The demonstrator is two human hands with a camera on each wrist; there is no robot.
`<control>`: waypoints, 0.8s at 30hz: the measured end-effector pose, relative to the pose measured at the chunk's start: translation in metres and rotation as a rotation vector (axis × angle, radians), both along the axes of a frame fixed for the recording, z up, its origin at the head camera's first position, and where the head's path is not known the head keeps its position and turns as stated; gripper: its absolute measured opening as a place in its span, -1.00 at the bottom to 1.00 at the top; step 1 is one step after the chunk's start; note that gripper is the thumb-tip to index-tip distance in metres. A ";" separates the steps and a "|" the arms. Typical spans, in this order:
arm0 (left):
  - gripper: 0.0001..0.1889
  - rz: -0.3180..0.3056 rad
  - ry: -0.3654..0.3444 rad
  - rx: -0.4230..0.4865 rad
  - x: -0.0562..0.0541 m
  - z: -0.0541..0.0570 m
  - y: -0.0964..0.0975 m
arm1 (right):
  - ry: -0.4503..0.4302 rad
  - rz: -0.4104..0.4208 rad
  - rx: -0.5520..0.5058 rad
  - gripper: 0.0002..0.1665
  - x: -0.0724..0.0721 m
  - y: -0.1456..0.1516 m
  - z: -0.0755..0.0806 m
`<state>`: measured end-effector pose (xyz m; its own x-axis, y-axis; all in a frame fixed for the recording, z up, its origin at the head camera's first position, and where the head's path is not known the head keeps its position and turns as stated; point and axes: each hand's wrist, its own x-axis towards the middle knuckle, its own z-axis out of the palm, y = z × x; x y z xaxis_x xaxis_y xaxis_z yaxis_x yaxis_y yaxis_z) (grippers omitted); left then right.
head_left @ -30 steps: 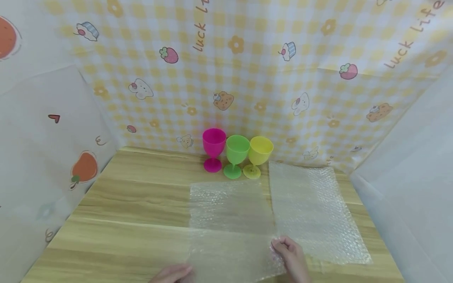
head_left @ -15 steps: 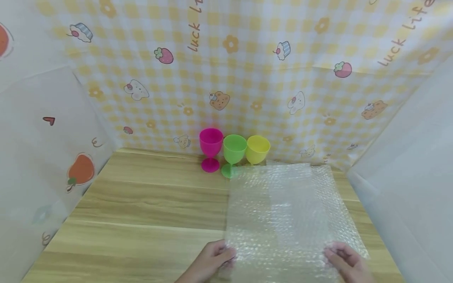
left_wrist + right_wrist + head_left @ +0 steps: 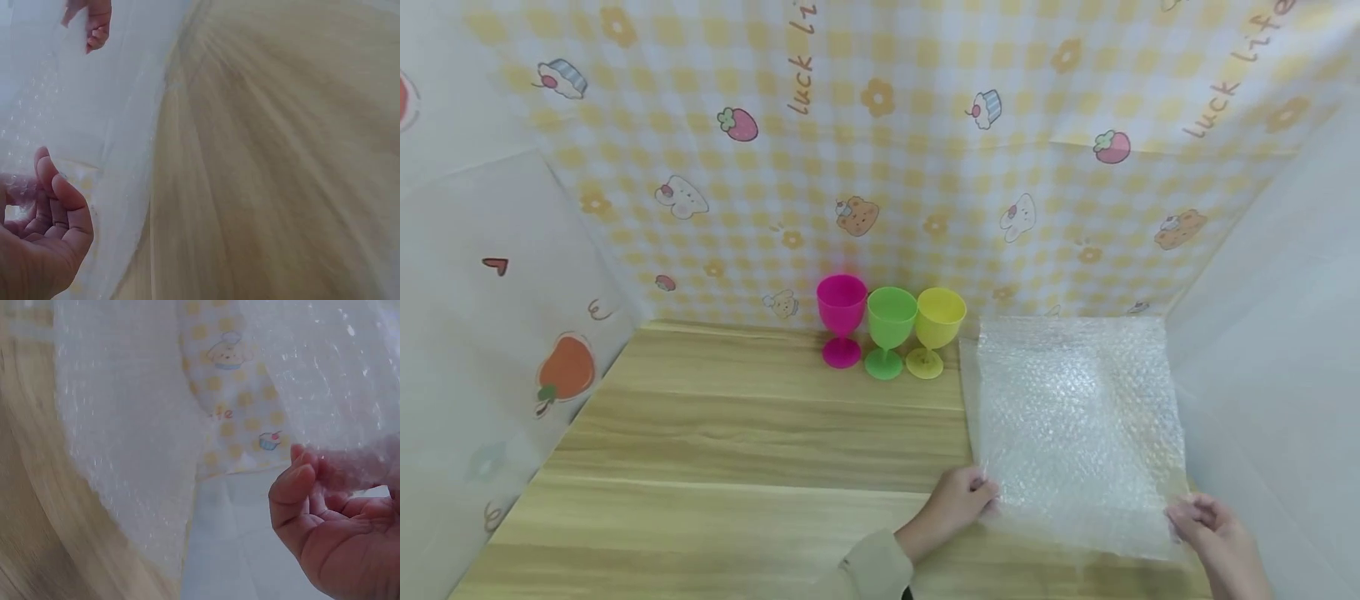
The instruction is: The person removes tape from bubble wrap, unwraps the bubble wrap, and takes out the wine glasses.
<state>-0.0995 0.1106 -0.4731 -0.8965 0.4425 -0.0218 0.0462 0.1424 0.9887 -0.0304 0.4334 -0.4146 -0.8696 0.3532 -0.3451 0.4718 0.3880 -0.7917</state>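
Both hands hold a clear bubble wrap sheet (image 3: 1075, 417) by its near corners. My left hand (image 3: 953, 504) pinches the left corner, and my right hand (image 3: 1217, 533) pinches the right one. Under it lies a second bubble wrap sheet (image 3: 125, 425) on the wooden table; in the head view only its left strip shows. The right wrist view has a gap between the two sheets, so the held one is raised there. In the left wrist view the left fingers (image 3: 69, 200) curl at the film's edge.
Pink (image 3: 842, 304), green (image 3: 891, 317) and yellow (image 3: 941, 317) goblets stand upright in a row at the back of the wooden table (image 3: 715, 433). A checked cloth (image 3: 925, 167) hangs behind. White sheets wall off the left and right sides.
Both hands have carried the held bubble wrap from the middle of the table rightward, over the other sheet. The goblets' feet show again. The camera view has shifted slightly.
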 end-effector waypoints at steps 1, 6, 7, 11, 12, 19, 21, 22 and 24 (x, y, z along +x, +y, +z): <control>-0.78 0.004 -0.010 -0.006 -0.003 -0.001 0.004 | 0.001 -0.011 0.003 -0.49 -0.004 0.001 -0.001; -0.83 0.034 -0.112 -0.019 -0.015 -0.003 0.015 | 0.005 -0.003 0.143 -0.47 -0.026 0.006 -0.009; -0.82 0.036 -0.131 -0.029 -0.016 -0.003 0.016 | 0.017 0.003 0.153 -0.45 -0.030 0.007 -0.011; -0.81 0.057 -0.164 -0.089 -0.020 -0.007 0.017 | 0.038 -0.036 0.165 -0.41 -0.050 0.005 -0.024; -0.81 0.061 -0.172 -0.093 -0.021 -0.008 0.017 | 0.045 -0.052 0.167 -0.42 -0.054 0.004 -0.027; -0.80 0.110 -0.250 -0.076 -0.024 -0.022 0.021 | 0.027 -0.099 0.234 -0.46 -0.064 0.002 -0.040; -0.81 0.131 -0.248 -0.051 -0.024 -0.024 0.023 | 0.020 -0.103 0.236 -0.46 -0.064 0.003 -0.042; -0.83 0.141 -0.248 -0.035 -0.023 -0.025 0.024 | 0.018 -0.107 0.232 -0.46 -0.064 0.003 -0.043; -0.85 0.162 -0.244 -0.008 -0.023 -0.026 0.026 | 0.021 -0.116 0.235 -0.46 -0.063 0.004 -0.044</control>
<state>-0.1222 0.1364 -0.4994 -0.9234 0.2924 -0.2485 -0.2167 0.1368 0.9666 -0.0937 0.4369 -0.4581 -0.8247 0.5194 -0.2238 0.5082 0.5069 -0.6962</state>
